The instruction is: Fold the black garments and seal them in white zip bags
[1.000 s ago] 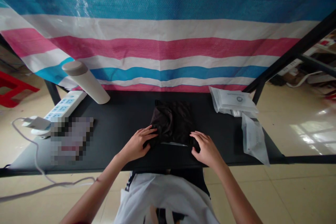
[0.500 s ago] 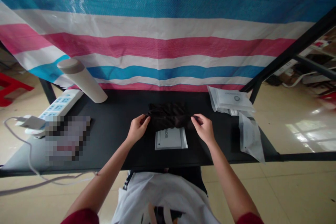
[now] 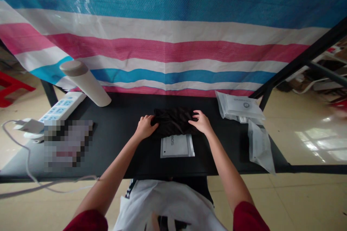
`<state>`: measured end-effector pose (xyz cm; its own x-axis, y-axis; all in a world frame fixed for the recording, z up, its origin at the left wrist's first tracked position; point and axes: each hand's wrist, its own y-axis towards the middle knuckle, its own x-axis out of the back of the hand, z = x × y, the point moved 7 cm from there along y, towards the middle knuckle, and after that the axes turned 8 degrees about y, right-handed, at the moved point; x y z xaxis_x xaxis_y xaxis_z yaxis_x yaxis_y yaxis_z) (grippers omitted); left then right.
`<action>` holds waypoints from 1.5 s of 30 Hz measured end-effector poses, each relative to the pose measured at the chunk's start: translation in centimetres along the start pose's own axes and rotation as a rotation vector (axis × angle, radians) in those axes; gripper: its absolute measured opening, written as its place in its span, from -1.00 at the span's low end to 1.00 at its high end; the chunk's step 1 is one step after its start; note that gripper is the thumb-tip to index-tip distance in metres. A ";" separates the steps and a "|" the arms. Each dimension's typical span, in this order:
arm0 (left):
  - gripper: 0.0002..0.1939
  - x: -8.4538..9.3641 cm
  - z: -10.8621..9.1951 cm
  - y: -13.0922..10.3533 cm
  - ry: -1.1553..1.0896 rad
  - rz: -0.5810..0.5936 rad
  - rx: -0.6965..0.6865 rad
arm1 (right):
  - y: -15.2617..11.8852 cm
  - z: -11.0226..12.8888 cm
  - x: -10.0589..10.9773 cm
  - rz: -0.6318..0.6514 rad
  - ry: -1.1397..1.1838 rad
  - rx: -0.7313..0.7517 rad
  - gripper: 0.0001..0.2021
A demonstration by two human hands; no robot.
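A folded black cloth [image 3: 173, 122] lies on the black table, its surface creased. My left hand [image 3: 146, 127] rests at the cloth's left end, thumb apart from the fingers and touching the edge. On the right end sits my right hand [image 3: 200, 122], fingers spread and the tips against the fabric. Partly under the cloth's near side is a flat, clear-fronted plastic bag [image 3: 177, 147] with dark lettering. The bag's far part is hidden by the cloth.
More plastic packages [image 3: 240, 106] lie at the right, with another bag [image 3: 260, 148] overhanging the table's edge. At the left are a white bottle [image 3: 88, 86], a power strip [image 3: 63, 106] with a plugged-in charger [image 3: 31, 126], and a blurred-out object [image 3: 70, 144]. A striped sheet [image 3: 165, 50] hangs behind.
Both hands have loosened from a pinch at the cloth's side edges to spread fingers. The right hand has moved inward onto the fabric, and the cloth looks flatter and neater.
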<state>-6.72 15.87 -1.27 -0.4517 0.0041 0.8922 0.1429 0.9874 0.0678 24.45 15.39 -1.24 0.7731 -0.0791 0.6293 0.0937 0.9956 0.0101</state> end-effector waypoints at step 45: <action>-0.33 2.2 -6.2 -13.0 0.095 0.143 -0.535 | -4.1 1.9 1.9 -0.270 0.160 0.354 -0.65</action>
<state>-4.10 2.08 2.60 -0.3173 0.0933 0.9437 0.6351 0.7600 0.1384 24.39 11.25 1.40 0.8399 -0.3172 0.4405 0.1069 0.8923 0.4387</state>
